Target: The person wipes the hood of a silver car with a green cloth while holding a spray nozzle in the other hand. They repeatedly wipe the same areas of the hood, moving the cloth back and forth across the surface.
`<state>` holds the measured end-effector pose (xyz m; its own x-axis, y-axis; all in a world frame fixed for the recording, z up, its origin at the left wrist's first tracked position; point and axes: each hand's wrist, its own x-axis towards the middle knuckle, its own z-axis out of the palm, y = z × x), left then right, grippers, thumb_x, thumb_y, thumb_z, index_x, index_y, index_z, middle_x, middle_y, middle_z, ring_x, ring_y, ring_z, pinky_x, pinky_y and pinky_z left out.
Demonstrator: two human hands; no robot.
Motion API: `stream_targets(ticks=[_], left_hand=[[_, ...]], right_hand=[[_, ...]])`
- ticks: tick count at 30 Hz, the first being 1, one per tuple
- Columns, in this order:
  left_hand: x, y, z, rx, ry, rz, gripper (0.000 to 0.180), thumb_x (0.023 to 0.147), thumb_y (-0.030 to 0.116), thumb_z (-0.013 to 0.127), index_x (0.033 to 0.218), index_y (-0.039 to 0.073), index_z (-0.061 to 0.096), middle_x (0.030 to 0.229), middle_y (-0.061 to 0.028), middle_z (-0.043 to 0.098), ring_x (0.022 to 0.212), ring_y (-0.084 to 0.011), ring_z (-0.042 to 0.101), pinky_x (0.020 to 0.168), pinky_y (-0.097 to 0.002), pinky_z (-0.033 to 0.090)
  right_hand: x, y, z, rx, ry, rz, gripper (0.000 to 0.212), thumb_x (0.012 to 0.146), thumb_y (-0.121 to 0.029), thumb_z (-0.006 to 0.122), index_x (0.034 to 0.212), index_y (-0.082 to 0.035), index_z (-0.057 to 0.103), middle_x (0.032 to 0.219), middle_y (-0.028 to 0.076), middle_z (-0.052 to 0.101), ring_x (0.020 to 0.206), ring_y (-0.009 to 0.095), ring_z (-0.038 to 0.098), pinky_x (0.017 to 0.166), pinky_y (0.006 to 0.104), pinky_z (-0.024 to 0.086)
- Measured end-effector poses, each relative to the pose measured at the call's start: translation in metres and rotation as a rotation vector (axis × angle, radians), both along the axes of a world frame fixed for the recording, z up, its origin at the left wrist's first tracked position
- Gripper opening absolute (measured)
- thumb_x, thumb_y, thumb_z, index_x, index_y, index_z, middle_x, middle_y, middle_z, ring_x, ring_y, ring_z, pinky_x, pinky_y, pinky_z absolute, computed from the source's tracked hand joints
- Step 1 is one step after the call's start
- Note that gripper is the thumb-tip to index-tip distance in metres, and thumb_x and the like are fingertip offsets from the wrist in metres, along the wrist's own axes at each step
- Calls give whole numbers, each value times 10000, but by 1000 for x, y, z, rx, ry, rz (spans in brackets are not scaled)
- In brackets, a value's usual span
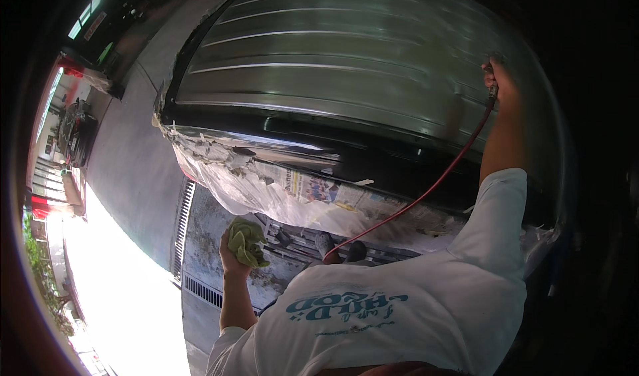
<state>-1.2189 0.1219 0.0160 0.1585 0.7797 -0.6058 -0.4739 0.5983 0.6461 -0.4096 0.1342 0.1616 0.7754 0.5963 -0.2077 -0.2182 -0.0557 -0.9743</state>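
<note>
My right arm stretches out over the ribbed, dull green-grey roof [319,80] of a vehicle. At its far right, my right hand [500,83] is closed around an air gun, mostly hidden by the fingers; a metal fitting [492,92] shows below the fist. From it a red hose [436,189] curves down across the roof edge toward my feet. Low on the left, away from the vehicle, my left hand [231,261] grips a crumpled olive-green cloth [246,244].
Newspaper [319,189] and clear plastic sheeting [256,199] mask the vehicle's near side below a glossy black edge. My shoes [325,244] stand on slatted metal by the plastic. Drain grates [203,291] cross the concrete floor [133,143]. A dark car [76,131] stands farther left.
</note>
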Motion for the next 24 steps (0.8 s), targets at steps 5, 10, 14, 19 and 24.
stream_targets(ticks=[5, 10, 14, 19, 24], left_hand=[[-84, -80, -47, -149, 363, 43, 395, 1040, 408, 577, 1190, 61, 693, 1034, -119, 736, 915, -263, 740, 768, -409, 622], [-135, -164, -60, -267, 1131, -181, 424, 972, 379, 690, 1121, -18, 711, 1021, -148, 747, 945, -268, 755, 776, -405, 623], [-186, -197, -95, -443, 1209, -535, 434, 962, 405, 692, 1150, 17, 730, 1054, -143, 756, 967, -269, 751, 817, -416, 610], [-231, -168, -147, -541, 977, -803, 451, 949, 439, 693, 1186, 59, 753, 1097, -136, 767, 995, -271, 745, 868, -430, 593], [-262, -7, -186, -469, 826, -782, 474, 937, 472, 695, 1223, 102, 776, 1139, -130, 778, 1023, -273, 739, 920, -444, 577]], right_hand=[[11, 91, -29, 8, 97, 112, 258, 1130, -291, 538, 1079, -40, 564, 850, 25, 533, 554, 53, 408, 450, 232, 347], [-75, 134, 2, -98, 144, 442, 344, 1142, -318, 504, 992, -19, 587, 703, -14, 447, 528, 60, 375, 456, 234, 321], [-76, 182, -11, -58, 184, 388, 334, 1141, -316, 504, 1009, -20, 583, 670, -26, 425, 518, 52, 363, 453, 228, 308], [-160, 235, -3, -180, 138, 506, 308, 1140, -291, 504, 1032, -9, 567, 670, -24, 425, 517, 51, 368, 447, 223, 312], [-251, 300, -7, -254, 96, 369, 283, 1138, -258, 505, 1031, 0, 555, 669, -20, 434, 516, 51, 385, 434, 225, 314]])
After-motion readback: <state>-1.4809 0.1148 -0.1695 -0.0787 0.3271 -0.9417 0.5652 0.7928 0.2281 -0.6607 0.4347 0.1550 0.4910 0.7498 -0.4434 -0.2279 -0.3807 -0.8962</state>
